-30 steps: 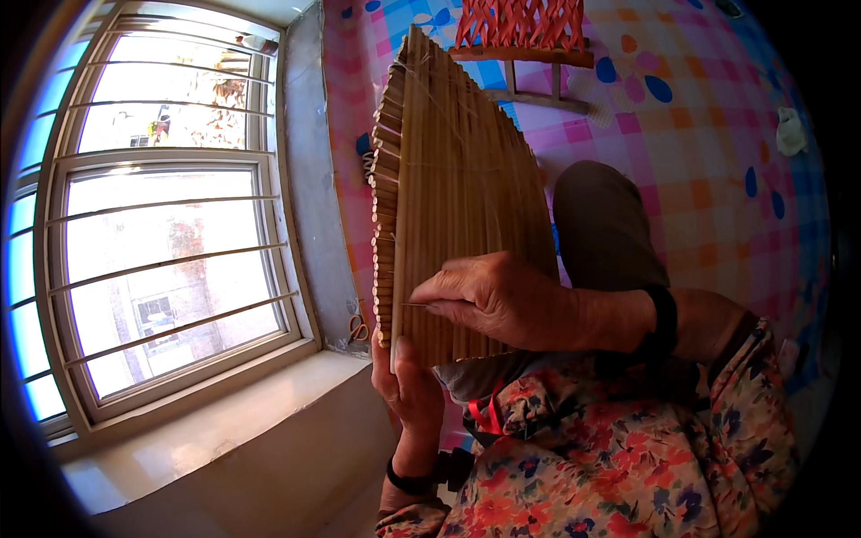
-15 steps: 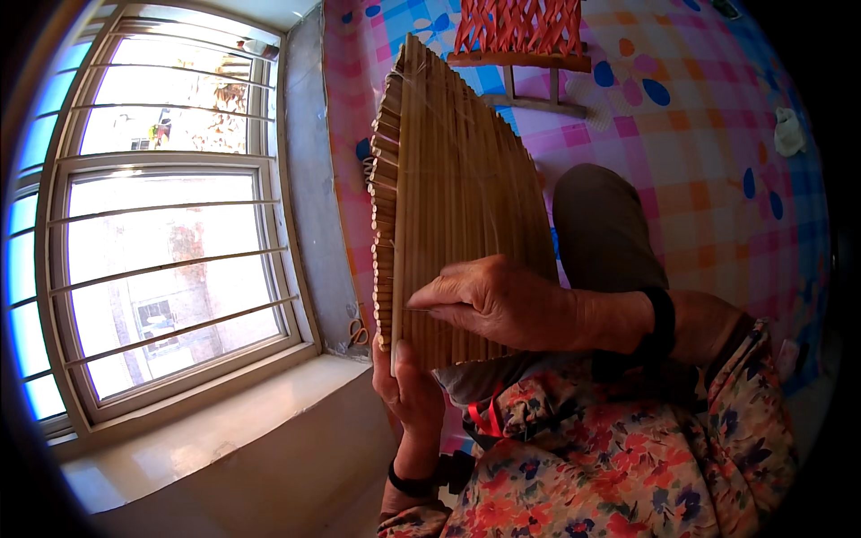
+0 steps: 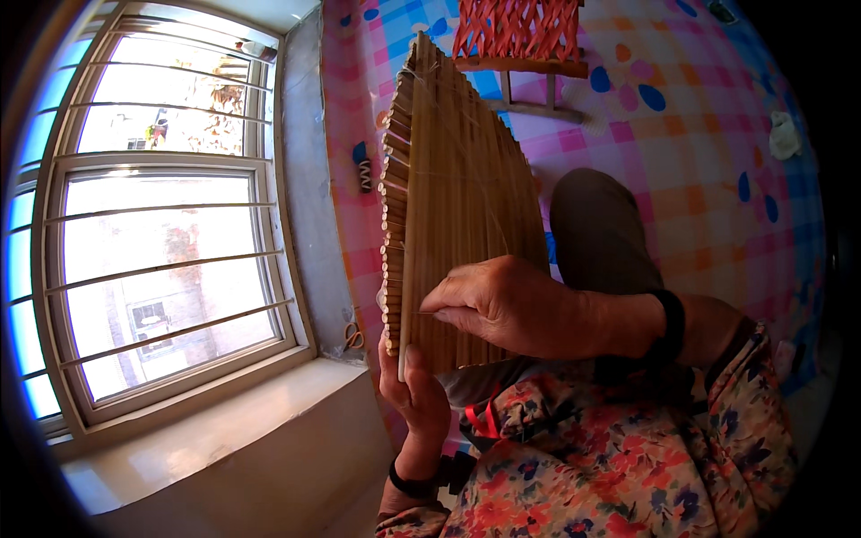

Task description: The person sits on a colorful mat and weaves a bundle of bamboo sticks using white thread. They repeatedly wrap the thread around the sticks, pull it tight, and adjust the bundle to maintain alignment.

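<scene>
A panel of thin tan sticks [image 3: 475,197], bound side by side, stands tilted over my lap, with the round cut ends along its left side. My left hand [image 3: 417,390] grips its lower left corner, the thumb pressed on a pale stick [image 3: 404,360] at the edge. Against the panel's face, close to that edge, rests my right hand [image 3: 502,305], thumb and fingertips pinched together. Whatever is in the pinch is too small to make out. Fine pale threads [image 3: 430,67] show near the panel's top.
A barred window [image 3: 166,269] and its sill [image 3: 233,412] lie to the left. Scissors [image 3: 354,336] lie by the wall, with a dark coiled item [image 3: 363,175] farther up. Beyond the panel is a stool with a red woven seat [image 3: 520,31]. A crumpled white item [image 3: 785,134] lies far right on the checked floor covering.
The panel and both hands have shifted slightly right in view, and the coiled item by the wall shows more fully. Both hands keep their grips.
</scene>
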Available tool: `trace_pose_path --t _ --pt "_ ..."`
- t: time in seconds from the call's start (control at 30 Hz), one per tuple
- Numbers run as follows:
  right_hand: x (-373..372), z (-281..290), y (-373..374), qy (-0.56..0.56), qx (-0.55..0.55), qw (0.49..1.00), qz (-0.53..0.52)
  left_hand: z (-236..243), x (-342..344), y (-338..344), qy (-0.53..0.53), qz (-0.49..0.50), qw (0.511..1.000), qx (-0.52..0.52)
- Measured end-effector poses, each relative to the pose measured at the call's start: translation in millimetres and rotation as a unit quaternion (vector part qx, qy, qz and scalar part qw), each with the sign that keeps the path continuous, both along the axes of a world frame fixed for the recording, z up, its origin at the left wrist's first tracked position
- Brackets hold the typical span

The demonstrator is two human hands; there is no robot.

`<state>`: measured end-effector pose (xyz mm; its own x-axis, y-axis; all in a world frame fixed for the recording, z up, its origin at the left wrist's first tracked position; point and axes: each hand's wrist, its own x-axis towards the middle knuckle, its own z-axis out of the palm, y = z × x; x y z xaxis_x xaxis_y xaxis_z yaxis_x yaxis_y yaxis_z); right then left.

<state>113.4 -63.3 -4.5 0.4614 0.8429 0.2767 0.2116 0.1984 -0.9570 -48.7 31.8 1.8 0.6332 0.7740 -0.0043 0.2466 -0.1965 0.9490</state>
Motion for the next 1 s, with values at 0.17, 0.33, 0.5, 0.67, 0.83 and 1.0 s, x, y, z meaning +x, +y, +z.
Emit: trace_pose_path --t 0.17,0.33,0.5,0.67,0.83,1.0 --pt "4 -8 4 -0.001 0.035 0.999 0.011 -5 -3 0 0.006 0.008 1.000 0.027" --pt "-2 -14 9 0.012 0.060 0.998 0.014 -9 -13 4 0.080 -0.011 0.988 0.134" --pt "-4 -20 12 0.016 0.066 0.998 0.010 -12 -25 9 0.097 -0.019 0.989 0.106" --pt "-1 -21 11 0.026 0.076 0.996 0.040 -17 -33 11 0.114 -0.015 0.988 0.106" --pt "3 -20 11 0.017 0.065 0.997 0.049 -19 -31 12 0.072 -0.023 0.992 0.103" --pt "4 -20 11 0.008 0.062 0.997 0.049 -15 -24 6 0.080 -0.005 0.995 0.060"
